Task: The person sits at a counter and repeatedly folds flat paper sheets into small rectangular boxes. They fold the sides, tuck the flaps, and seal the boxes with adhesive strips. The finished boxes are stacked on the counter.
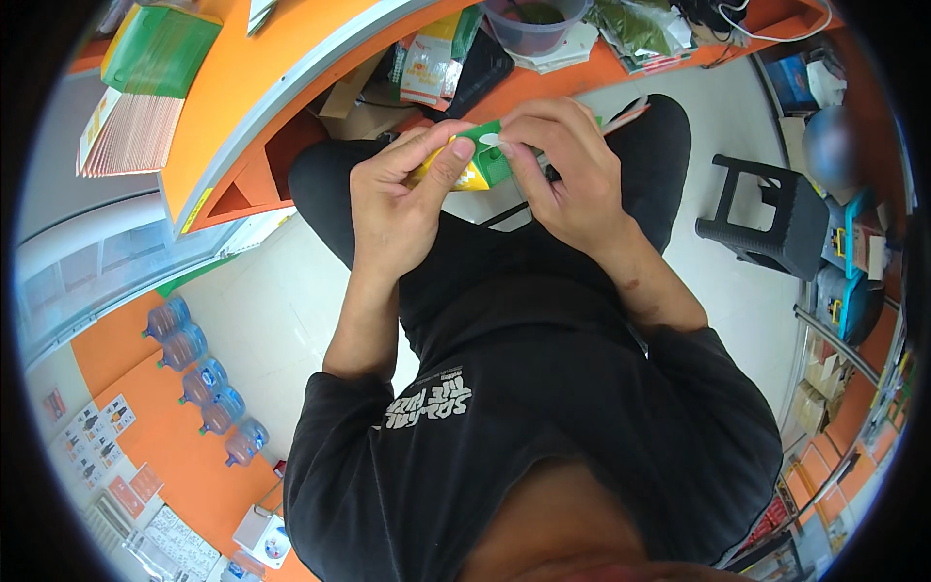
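Observation:
Above my lap, my left hand (pixel 402 199) pinches a green-and-yellow printed card packet (pixel 495 167), its thumb flat across the front face. My right hand (pixel 572 175) closes on the packet's green end, with thumb and fingertips meeting near the top edge. A small white piece (pixel 489 141), like a sticker or a tab, shows at the fingertips of the right hand; I cannot tell whether it is stuck to the packet. Thin pale-and-red strips (pixel 626 116) stick out past the right hand's knuckles, and what they belong to is hidden.
An orange desk (pixel 257 73) at upper left carries a stack of folded green-and-white cards (pixel 145 107). A shelf ahead holds a clear plastic tub (pixel 533 24) and packets. A black stool (pixel 766 213) stands at right. Several blue water bottles (pixel 204 380) line the left.

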{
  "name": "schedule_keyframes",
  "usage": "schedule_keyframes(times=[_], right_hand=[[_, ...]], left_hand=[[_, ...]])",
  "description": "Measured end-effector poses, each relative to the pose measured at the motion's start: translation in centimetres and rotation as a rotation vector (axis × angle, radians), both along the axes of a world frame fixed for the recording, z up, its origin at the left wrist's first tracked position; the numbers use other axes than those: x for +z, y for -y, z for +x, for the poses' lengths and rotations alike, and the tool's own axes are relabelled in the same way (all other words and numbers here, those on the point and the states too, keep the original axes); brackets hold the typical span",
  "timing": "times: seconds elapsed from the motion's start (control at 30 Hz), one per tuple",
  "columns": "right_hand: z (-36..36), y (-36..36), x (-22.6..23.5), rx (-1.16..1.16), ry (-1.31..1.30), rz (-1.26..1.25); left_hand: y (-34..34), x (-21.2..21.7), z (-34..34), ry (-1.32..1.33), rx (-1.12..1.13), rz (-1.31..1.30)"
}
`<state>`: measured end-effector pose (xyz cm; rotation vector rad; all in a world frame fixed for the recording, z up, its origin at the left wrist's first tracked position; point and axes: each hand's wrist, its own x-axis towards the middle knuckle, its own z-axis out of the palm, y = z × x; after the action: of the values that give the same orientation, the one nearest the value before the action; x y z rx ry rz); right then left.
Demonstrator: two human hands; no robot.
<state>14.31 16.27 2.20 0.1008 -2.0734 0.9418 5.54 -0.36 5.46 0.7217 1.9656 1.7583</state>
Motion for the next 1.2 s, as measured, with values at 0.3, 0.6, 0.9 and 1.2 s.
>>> schedule_keyframes(times=[0.3, 0.6, 0.9, 1.2], right_hand=[[-1.5, -0.2, -1.0, 0.132, 0.222, -0.266], [-4.5, -6.6, -3.9, 0.528, 0.646, -1.056], [-3.0, -0.2, -6.1, 0.106, 0.301, -0.161], [-3.8, -0.3, -6.5, 0.226, 0.272, -0.854]], left_hand=[[0.0, -1.3, -1.9, -0.116, -0.110, -0.075], [2.6, -2.8, -8.1, 0.190, -0.341, -0.195], [-1.0, -7.3, -5.6, 0.639, 0.080, 0.260], [-2.7, -9.6, -3.6, -0.100, 0.358, 0.231]])
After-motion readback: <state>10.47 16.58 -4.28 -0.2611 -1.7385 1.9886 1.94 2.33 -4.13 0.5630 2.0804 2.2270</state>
